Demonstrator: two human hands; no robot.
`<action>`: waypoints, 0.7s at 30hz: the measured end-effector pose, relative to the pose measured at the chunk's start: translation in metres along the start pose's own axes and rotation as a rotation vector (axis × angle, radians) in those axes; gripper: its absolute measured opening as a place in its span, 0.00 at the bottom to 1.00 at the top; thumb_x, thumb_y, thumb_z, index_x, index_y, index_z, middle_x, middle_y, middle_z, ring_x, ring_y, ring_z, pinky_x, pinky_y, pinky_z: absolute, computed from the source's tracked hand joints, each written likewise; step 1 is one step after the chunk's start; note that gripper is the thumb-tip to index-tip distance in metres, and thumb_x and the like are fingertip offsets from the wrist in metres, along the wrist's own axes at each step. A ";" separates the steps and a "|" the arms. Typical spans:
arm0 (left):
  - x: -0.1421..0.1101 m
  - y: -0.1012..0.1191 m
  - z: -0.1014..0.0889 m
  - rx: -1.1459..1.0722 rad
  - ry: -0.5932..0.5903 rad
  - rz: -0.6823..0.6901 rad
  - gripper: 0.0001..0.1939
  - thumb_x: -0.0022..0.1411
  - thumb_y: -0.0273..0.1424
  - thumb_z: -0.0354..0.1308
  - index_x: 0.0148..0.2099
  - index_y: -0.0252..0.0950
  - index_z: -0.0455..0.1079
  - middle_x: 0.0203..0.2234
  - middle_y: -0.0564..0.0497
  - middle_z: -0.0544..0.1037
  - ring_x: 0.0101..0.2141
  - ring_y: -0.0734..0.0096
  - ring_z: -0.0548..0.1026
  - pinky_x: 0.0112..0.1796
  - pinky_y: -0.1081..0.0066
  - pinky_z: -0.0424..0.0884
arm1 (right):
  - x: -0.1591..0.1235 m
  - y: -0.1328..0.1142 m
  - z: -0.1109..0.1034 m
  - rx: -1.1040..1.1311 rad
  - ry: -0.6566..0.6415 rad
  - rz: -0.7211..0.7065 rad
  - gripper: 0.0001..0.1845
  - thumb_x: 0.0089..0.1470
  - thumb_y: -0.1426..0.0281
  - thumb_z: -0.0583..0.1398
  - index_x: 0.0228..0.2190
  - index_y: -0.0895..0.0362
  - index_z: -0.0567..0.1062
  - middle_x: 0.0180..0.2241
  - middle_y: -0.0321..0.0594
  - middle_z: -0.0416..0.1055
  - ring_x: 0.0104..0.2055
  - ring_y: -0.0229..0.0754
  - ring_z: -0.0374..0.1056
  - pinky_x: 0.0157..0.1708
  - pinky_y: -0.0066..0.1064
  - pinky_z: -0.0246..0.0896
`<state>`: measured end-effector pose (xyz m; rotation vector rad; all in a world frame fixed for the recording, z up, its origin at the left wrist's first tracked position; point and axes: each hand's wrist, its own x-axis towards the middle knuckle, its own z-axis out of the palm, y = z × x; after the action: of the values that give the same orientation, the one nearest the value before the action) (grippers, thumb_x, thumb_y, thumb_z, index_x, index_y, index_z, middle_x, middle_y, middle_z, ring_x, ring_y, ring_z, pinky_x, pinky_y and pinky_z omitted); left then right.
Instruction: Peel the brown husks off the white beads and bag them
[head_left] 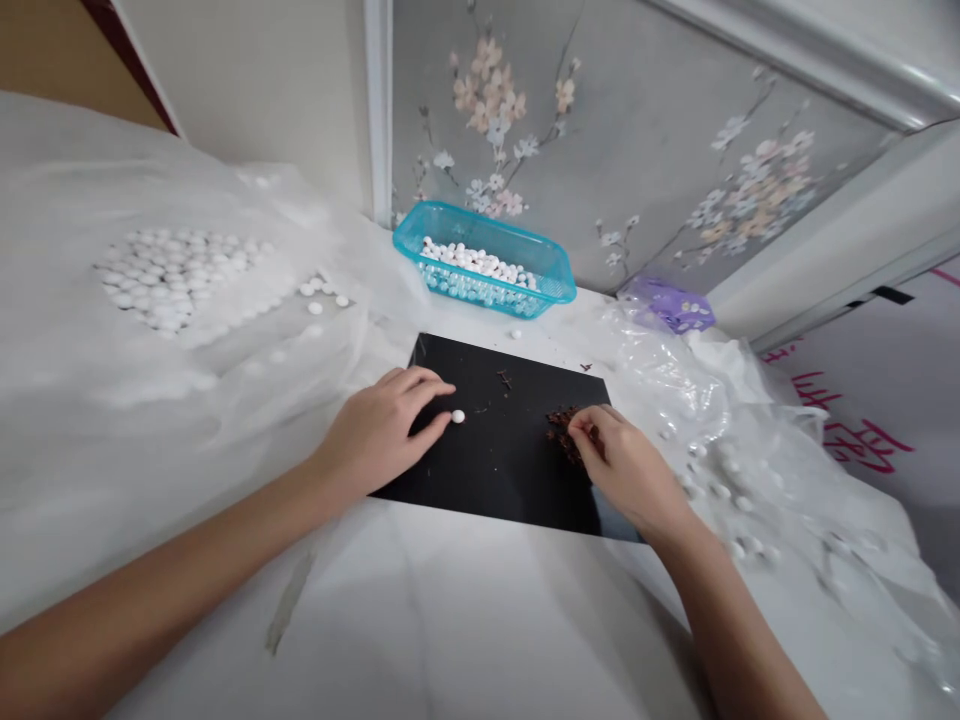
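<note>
A small white bead (pixel 458 416) rests on a black mat (pixel 495 480). At the bead's near side is the thumb tip of my left hand (pixel 382 425), its index finger stretched out above and apart from the thumb. On the mat's right side lies a pile of small reddish-brown pieces (pixel 559 432). Thumb and fingers of my right hand (pixel 619 460) are pinched together at this pile; what is between them is too small to make out. A few loose brown pieces (pixel 505 380) lie near the mat's far edge.
Behind the mat stands a blue plastic basket (pixel 555 285) of white beads. A clear bag (pixel 300 350) with more beads spreads at left. Crumpled clear plastic bags (pixel 667 390) and a purple packet (pixel 675 305) lie at right. A flowered wall panel (pixel 637 110) rises behind.
</note>
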<state>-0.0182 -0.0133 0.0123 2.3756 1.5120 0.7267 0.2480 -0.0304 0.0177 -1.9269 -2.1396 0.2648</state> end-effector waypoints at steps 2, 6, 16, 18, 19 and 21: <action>0.006 -0.008 -0.016 0.143 0.079 -0.129 0.16 0.62 0.36 0.46 0.47 0.37 0.68 0.44 0.46 0.73 0.43 0.59 0.70 0.40 0.65 0.66 | -0.001 -0.001 0.000 -0.014 0.021 0.010 0.09 0.57 0.67 0.47 0.29 0.55 0.64 0.30 0.39 0.67 0.23 0.37 0.62 0.23 0.28 0.52; 0.015 -0.039 -0.047 0.426 0.162 -0.375 0.22 0.66 0.36 0.35 0.51 0.31 0.65 0.46 0.44 0.70 0.50 0.51 0.64 0.44 0.61 0.65 | -0.003 -0.005 -0.001 0.022 0.082 0.053 0.08 0.58 0.66 0.46 0.32 0.54 0.63 0.22 0.35 0.66 0.20 0.38 0.61 0.21 0.28 0.50; 0.020 -0.105 -0.036 0.477 0.017 -0.372 0.25 0.65 0.33 0.36 0.56 0.26 0.63 0.57 0.40 0.63 0.54 0.54 0.61 0.54 0.60 0.55 | -0.007 -0.010 0.004 0.216 0.255 -0.035 0.09 0.55 0.64 0.53 0.30 0.55 0.70 0.23 0.35 0.69 0.20 0.35 0.62 0.24 0.27 0.57; 0.022 -0.108 -0.039 0.471 0.006 -0.372 0.26 0.65 0.35 0.36 0.57 0.27 0.63 0.56 0.39 0.64 0.54 0.54 0.61 0.54 0.59 0.55 | -0.007 -0.011 0.005 0.224 0.271 -0.058 0.09 0.55 0.64 0.54 0.31 0.54 0.72 0.23 0.35 0.70 0.21 0.35 0.62 0.25 0.27 0.58; 0.023 -0.110 -0.040 0.468 -0.001 -0.370 0.26 0.66 0.35 0.35 0.57 0.27 0.63 0.56 0.40 0.64 0.54 0.54 0.60 0.54 0.59 0.55 | -0.007 -0.011 0.006 0.227 0.274 -0.072 0.08 0.55 0.65 0.54 0.31 0.54 0.72 0.23 0.35 0.70 0.21 0.35 0.62 0.25 0.27 0.58; 0.023 -0.114 -0.042 0.462 -0.005 -0.368 0.27 0.66 0.37 0.34 0.58 0.29 0.61 0.57 0.41 0.63 0.54 0.55 0.60 0.53 0.58 0.55 | -0.008 -0.013 0.008 0.231 0.271 -0.106 0.08 0.55 0.66 0.54 0.32 0.54 0.72 0.25 0.36 0.70 0.21 0.34 0.61 0.24 0.27 0.58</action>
<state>-0.1214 0.0546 0.0040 2.2693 2.2291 0.3088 0.2344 -0.0397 0.0138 -1.6145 -1.9334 0.2066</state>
